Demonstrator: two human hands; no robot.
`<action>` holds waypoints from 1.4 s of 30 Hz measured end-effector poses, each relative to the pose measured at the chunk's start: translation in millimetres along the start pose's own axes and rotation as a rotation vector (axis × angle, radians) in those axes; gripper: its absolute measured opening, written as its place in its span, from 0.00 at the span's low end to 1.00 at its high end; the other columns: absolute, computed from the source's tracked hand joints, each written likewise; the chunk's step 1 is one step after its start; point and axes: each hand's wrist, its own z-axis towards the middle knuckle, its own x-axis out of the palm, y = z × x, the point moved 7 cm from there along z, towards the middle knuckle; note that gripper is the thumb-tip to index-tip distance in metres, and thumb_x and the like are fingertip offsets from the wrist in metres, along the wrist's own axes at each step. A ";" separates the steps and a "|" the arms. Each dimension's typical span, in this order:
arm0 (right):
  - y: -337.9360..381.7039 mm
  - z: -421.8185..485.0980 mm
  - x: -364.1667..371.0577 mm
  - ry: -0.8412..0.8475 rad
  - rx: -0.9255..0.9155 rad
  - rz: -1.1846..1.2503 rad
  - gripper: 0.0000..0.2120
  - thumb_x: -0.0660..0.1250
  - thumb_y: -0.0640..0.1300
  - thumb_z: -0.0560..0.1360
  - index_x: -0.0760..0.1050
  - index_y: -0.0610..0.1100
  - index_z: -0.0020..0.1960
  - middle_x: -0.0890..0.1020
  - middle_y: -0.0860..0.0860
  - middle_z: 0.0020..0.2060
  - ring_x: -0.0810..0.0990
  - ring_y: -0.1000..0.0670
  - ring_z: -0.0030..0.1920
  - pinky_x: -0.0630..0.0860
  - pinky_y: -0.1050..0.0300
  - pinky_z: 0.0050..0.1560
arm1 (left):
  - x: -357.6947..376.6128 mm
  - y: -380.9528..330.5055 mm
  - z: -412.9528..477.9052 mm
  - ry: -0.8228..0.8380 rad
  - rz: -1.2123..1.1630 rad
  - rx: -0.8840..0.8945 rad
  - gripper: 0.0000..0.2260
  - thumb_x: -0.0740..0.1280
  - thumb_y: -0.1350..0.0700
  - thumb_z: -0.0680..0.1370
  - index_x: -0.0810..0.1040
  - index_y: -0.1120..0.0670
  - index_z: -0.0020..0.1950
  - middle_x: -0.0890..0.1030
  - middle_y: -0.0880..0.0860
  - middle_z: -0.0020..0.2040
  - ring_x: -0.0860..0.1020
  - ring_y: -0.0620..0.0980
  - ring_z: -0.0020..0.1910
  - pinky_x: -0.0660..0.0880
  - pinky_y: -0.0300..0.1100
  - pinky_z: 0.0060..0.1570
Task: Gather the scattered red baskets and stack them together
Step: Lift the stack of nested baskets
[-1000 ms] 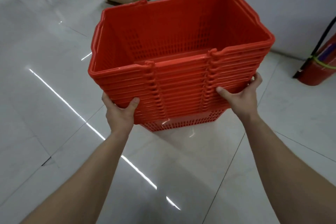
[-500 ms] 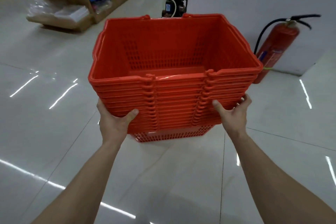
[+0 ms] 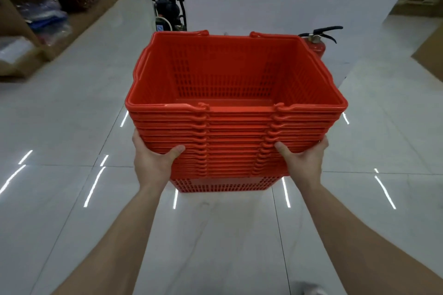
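Note:
A stack of several nested red baskets (image 3: 236, 132) hangs in the air in front of me, level, over the tiled floor. My left hand (image 3: 153, 163) grips the stack's lower left corner, thumb on the front face and fingers curled round the side. My right hand (image 3: 303, 163) grips the lower right corner the same way. The top basket is empty, with perforated walls. The fingers behind the stack are hidden.
A black wheeled machine (image 3: 169, 11) stands against the white wall ahead. A red fire extinguisher (image 3: 316, 43) sits behind the stack's right rear corner. Wooden shelves (image 3: 43, 7) with packaged goods line the left. A cardboard box (image 3: 429, 55) stands at right.
The view has swung right and lifted: the stack now faces the white wall squarely and sits level. Both hands keep the same hold on the stack's lower corners.

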 end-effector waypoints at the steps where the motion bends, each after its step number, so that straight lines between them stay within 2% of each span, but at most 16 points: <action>1: -3.6 11.4 2.8 -0.004 0.001 0.003 0.54 0.81 0.67 0.57 0.55 0.55 0.72 0.70 0.51 0.67 0.73 0.52 0.67 0.71 0.51 0.65 | 10.0 -1.6 9.1 0.003 0.004 0.003 0.47 0.81 0.41 0.60 0.58 0.34 0.71 0.77 0.37 0.57 0.78 0.45 0.55 0.75 0.49 0.56; 5: -15.5 59.9 15.4 -0.021 -0.013 0.021 0.54 0.81 0.67 0.57 0.56 0.55 0.72 0.70 0.50 0.67 0.73 0.50 0.67 0.72 0.47 0.66 | 48.0 -7.2 42.1 0.008 -0.004 0.011 0.47 0.81 0.39 0.60 0.58 0.34 0.71 0.77 0.35 0.56 0.78 0.44 0.55 0.74 0.49 0.56; 9: -23.3 113.3 27.8 -0.021 -0.025 0.064 0.54 0.81 0.68 0.56 0.57 0.55 0.72 0.71 0.51 0.66 0.74 0.53 0.66 0.73 0.50 0.64 | 87.6 -17.0 72.4 0.001 0.008 0.023 0.48 0.81 0.38 0.59 0.57 0.37 0.72 0.76 0.39 0.59 0.77 0.46 0.57 0.73 0.48 0.55; 12: -25.9 150.5 36.5 -0.013 -0.036 0.066 0.56 0.82 0.67 0.55 0.58 0.51 0.73 0.71 0.51 0.66 0.75 0.51 0.65 0.74 0.50 0.64 | 113.5 -24.8 96.7 -0.013 0.029 0.026 0.47 0.81 0.40 0.61 0.57 0.38 0.72 0.75 0.38 0.58 0.76 0.46 0.56 0.73 0.48 0.55; 17: -29.9 212.5 58.1 -0.016 -0.044 0.055 0.58 0.81 0.67 0.55 0.58 0.44 0.74 0.71 0.47 0.66 0.73 0.46 0.66 0.73 0.43 0.66 | 157.0 -40.3 142.7 -0.003 0.023 0.008 0.49 0.80 0.34 0.57 0.58 0.38 0.72 0.76 0.40 0.61 0.76 0.46 0.58 0.73 0.49 0.57; 20: -33.8 249.9 74.2 0.013 -0.031 0.054 0.60 0.81 0.68 0.55 0.57 0.44 0.74 0.71 0.46 0.66 0.72 0.44 0.68 0.73 0.40 0.66 | 181.7 -49.1 171.6 0.007 0.033 0.017 0.49 0.79 0.34 0.58 0.58 0.40 0.72 0.74 0.36 0.60 0.75 0.45 0.60 0.73 0.52 0.59; 24: -33.1 284.6 92.0 0.040 0.011 0.057 0.62 0.80 0.69 0.54 0.54 0.45 0.76 0.69 0.46 0.68 0.69 0.45 0.70 0.71 0.45 0.68 | 204.0 -53.9 204.4 0.014 0.044 0.001 0.49 0.80 0.35 0.58 0.58 0.40 0.72 0.72 0.31 0.59 0.74 0.44 0.60 0.73 0.54 0.61; 28: -25.2 307.4 103.2 0.052 -0.018 0.076 0.56 0.83 0.64 0.56 0.57 0.50 0.73 0.72 0.55 0.65 0.73 0.54 0.66 0.72 0.54 0.67 | 214.5 -52.2 223.9 0.010 0.030 0.002 0.48 0.80 0.35 0.58 0.59 0.41 0.71 0.73 0.30 0.57 0.74 0.34 0.54 0.73 0.49 0.57; 31: -26.5 318.1 109.9 0.076 0.013 0.029 0.56 0.82 0.67 0.55 0.55 0.54 0.72 0.73 0.52 0.67 0.74 0.51 0.66 0.73 0.45 0.67 | 218.2 -51.2 235.2 0.007 0.024 0.010 0.47 0.80 0.37 0.59 0.58 0.40 0.71 0.74 0.33 0.57 0.76 0.44 0.56 0.73 0.51 0.56; 33: -27.0 318.4 114.5 0.063 0.022 0.009 0.57 0.81 0.69 0.54 0.54 0.54 0.72 0.73 0.50 0.67 0.74 0.49 0.67 0.73 0.42 0.67 | 219.0 -51.5 244.6 0.017 0.023 0.018 0.47 0.80 0.38 0.59 0.58 0.40 0.72 0.76 0.39 0.59 0.76 0.48 0.58 0.74 0.53 0.58; 37: -23.0 314.5 130.3 0.014 0.009 0.013 0.55 0.81 0.67 0.55 0.55 0.53 0.72 0.73 0.51 0.66 0.75 0.50 0.65 0.73 0.47 0.66 | 220.7 -49.5 271.4 0.057 0.015 0.036 0.47 0.80 0.40 0.59 0.58 0.41 0.72 0.76 0.43 0.62 0.76 0.49 0.61 0.73 0.56 0.61; 39: -23.6 318.8 136.7 0.006 0.018 0.012 0.53 0.80 0.68 0.54 0.56 0.56 0.70 0.74 0.53 0.64 0.76 0.51 0.62 0.73 0.52 0.63 | 224.5 -49.5 284.8 0.065 0.016 0.051 0.47 0.80 0.40 0.59 0.59 0.42 0.72 0.76 0.43 0.62 0.76 0.50 0.61 0.74 0.54 0.60; 42: -25.6 336.1 144.7 0.029 0.050 -0.006 0.53 0.80 0.68 0.54 0.56 0.55 0.70 0.75 0.52 0.63 0.77 0.49 0.62 0.72 0.53 0.60 | 235.0 -49.5 298.6 0.064 0.010 0.057 0.46 0.80 0.39 0.60 0.59 0.43 0.71 0.76 0.43 0.61 0.76 0.48 0.58 0.74 0.51 0.57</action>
